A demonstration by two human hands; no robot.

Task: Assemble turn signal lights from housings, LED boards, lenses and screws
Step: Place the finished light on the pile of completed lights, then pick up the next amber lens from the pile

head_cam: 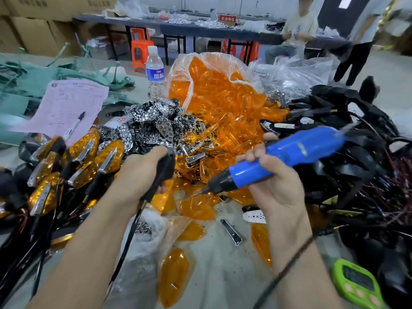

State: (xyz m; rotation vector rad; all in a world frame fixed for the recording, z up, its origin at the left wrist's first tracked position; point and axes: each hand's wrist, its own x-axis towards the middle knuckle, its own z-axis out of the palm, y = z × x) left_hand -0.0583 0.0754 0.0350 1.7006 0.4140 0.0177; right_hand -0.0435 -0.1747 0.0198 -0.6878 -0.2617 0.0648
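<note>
Fingers of our left hand clasp a black housing steady; our right hand grips the screwdriver, aimed at it.

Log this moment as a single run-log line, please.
left hand grips black housing | right hand grips blue screwdriver | tip clear of housing | finished lights piled left

A red rectangular sign on the far dark surface reads 不合格区. The clear plastic water bottle bears a blue label with white characters, seemingly 蓝标. Print on the pink paper form is illegible.
</note>
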